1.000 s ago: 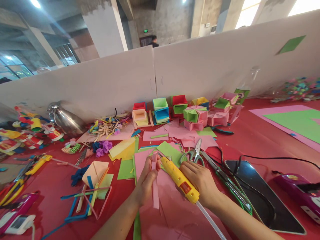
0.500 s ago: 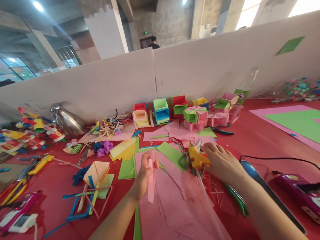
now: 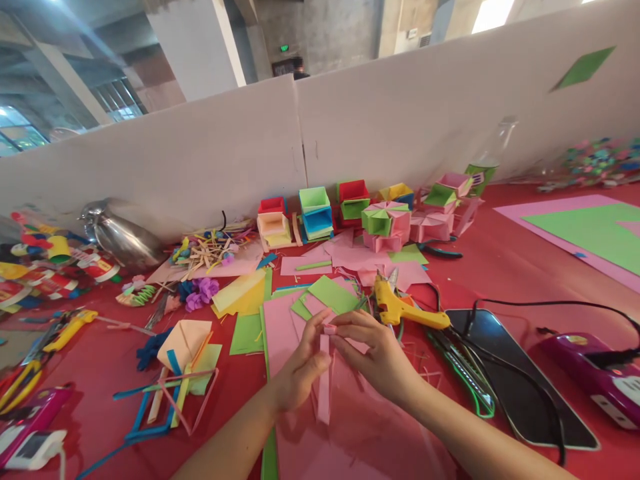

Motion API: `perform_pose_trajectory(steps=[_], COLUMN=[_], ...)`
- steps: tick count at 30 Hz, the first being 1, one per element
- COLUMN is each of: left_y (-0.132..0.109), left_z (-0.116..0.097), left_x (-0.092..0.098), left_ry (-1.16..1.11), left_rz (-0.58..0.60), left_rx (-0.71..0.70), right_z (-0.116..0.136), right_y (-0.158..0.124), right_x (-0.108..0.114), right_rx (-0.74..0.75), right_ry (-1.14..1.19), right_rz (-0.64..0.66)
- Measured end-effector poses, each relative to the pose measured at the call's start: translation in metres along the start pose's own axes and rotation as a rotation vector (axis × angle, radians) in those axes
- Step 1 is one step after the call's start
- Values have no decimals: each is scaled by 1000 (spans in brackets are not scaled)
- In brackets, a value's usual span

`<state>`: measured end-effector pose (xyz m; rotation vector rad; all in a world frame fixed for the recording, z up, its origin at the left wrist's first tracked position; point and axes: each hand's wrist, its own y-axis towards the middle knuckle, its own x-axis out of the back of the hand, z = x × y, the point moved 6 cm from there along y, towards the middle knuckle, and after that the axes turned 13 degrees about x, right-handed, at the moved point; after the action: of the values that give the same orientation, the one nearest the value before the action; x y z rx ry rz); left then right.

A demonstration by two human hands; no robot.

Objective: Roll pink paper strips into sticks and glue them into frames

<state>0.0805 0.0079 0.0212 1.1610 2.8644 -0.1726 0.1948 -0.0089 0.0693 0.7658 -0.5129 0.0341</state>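
A narrow pink paper strip (image 3: 324, 387) hangs down between my two hands over pink paper sheets (image 3: 350, 427) on the red table. My left hand (image 3: 303, 363) pinches the strip near its top. Fingertips of my right hand (image 3: 377, 353) are closed on the strip's upper end, touching the left fingers. The yellow glue gun (image 3: 400, 308) lies on the table just beyond my right hand, with nothing holding it. Scissors (image 3: 387, 283) lie partly under the glue gun.
Folded paper boxes (image 3: 350, 217) line the white partition. A dark tablet (image 3: 515, 373) with a black cable, a green utility knife (image 3: 463, 373) and a purple device (image 3: 595, 373) sit at the right. Paper scraps, sticks, a metal kettle (image 3: 120, 237) and tape rolls crowd the left.
My right hand carried the glue gun away from the strip, set it down by the scissors, and came back to pinch the strip's top beside my left hand.
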Motion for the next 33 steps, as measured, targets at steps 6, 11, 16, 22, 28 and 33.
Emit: perform_pose_trajectory(steps=[6,11,16,22,28,33], left_y=[4,-2,-3,-1,-1,-3], left_z=[-10,-17,-18,-16,-20,-23], left_x=[13,11,8,9,7,5], left_ry=[59,11,24,-22,-32,-63], left_rz=[-229,-281,-288,-274,-271,-275], left_rx=[13,34,36,51,38,40], right_z=[-4,-7,-5,-5,-1,1], right_y=[3,2,2,0,0,0], right_x=[19,22,13,9,8,8], right_rx=[-52,2,86,102,143,162], right_ry=[-70,-164,-160,-158,-157,-143], right_rz=[-123,-133,-48,-2,18,27])
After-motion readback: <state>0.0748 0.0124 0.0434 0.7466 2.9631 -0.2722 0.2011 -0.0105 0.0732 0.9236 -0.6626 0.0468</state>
